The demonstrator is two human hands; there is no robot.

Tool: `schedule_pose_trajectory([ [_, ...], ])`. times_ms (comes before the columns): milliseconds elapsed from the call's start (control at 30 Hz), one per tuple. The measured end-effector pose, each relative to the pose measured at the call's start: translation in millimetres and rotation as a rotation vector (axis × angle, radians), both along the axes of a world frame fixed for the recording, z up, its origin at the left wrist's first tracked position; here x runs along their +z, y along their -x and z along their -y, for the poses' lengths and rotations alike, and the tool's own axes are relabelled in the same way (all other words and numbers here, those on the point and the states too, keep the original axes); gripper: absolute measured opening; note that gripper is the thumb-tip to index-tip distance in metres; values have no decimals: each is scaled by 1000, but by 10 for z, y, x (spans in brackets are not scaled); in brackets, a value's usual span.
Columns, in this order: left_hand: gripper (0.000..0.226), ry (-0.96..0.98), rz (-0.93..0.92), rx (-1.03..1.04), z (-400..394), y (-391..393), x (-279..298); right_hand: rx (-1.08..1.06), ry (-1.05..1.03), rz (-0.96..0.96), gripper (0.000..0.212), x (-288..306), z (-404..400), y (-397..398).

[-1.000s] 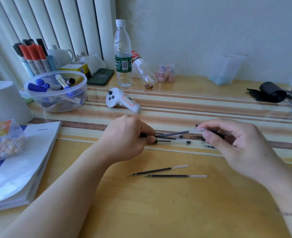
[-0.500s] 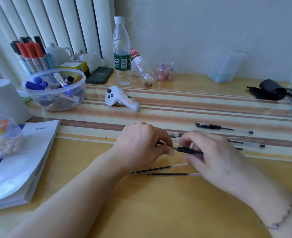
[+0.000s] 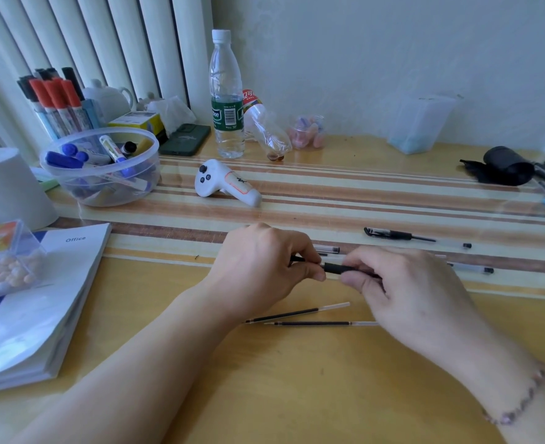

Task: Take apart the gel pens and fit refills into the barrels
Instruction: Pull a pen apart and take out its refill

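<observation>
Pen (image 3: 341, 269) held level just above the table (image 3: 297, 395), between both hands, at mid-desk in front of the striped mat (image 3: 329, 200).

Left hand (image 3: 258, 270): fingers curled, thumb and forefinger pinching the tip end; a short black point sticks out by the knuckles. Right hand (image 3: 406, 290): fingers curled round the black grip section, thumb pressed underneath. Rest of the barrel hidden under the right palm. Cannot tell whether the tip piece is threaded on or loose.

Two loose refills (image 3: 300, 314) lie side by side on bare wood, just below the hands and partly under the right wrist. Other pens (image 3: 402, 234) rest on the mat to the right, one or two more behind the hands.

Risks, as judged:
- Hands sit close over the refills; a dropped wrist or a sweep of the right forearm would likely roll them toward the table edge.
- If the tip comes away suddenly, a small part or spring could jump out and get lost among the mat stripes. No spring visible.
- Twisting with the grip off-axis could bend the thin refill inside or smear ink on the fingers.
- Pinch on the narrow tip looks slight; slipping is plausible.
- Parts from several pens lie near each other, so mixing them up is possible.
</observation>
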State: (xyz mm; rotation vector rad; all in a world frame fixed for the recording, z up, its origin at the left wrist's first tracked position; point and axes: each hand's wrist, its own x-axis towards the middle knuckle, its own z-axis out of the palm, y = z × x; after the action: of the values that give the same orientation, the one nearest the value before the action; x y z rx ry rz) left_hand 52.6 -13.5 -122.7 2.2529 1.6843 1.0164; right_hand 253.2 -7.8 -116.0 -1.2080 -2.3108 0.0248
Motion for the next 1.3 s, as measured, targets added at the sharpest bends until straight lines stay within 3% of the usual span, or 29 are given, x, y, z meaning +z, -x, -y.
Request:
schedule_pose_trajectory([
  [67, 18, -9, 11, 1, -8, 12, -1, 8, -32, 23, 38, 10, 19, 3],
  [100, 18, -9, 10, 0, -13, 22, 2, 20, -10, 16, 40, 11, 20, -2],
  [233, 20, -12, -60, -10, -28, 54, 17, 33, 83, -12, 19, 3, 11, -27],
  [433, 19, -4, -188, -101, -27, 108, 21, 26, -49, 65, 9, 34, 34, 19],
  [533, 18, -82, -227, -141, -7, 107, 23, 26, -81, 98, 13, 32, 39, 11],
  [667, 18, -220, -241, -187, 9, 119, 54, 53, -40, 70, 37, -3, 20, -6],
  [800, 23, -185, 4, -122, 13, 204, 145, 76, 55, -94, 19, 34, 10, -40],
  [900, 30, -146, 364, -60, -59, 330, 174, 226, 118, -20, 18, 48, 60, -13],
  [967, 31, -139, 448, -16, -105, 370, 166, 311, 156, 89, 19, 27, 119, 31],
  [1067, 20, -143, 310, 15, -141, 360, 118, 336, 191, 204, 24, -25, 154, 78],
  [1300, 28, -47, 116, 58, -163, 364, 71, 340, 193, 237, 30, -58, 150, 83],
])
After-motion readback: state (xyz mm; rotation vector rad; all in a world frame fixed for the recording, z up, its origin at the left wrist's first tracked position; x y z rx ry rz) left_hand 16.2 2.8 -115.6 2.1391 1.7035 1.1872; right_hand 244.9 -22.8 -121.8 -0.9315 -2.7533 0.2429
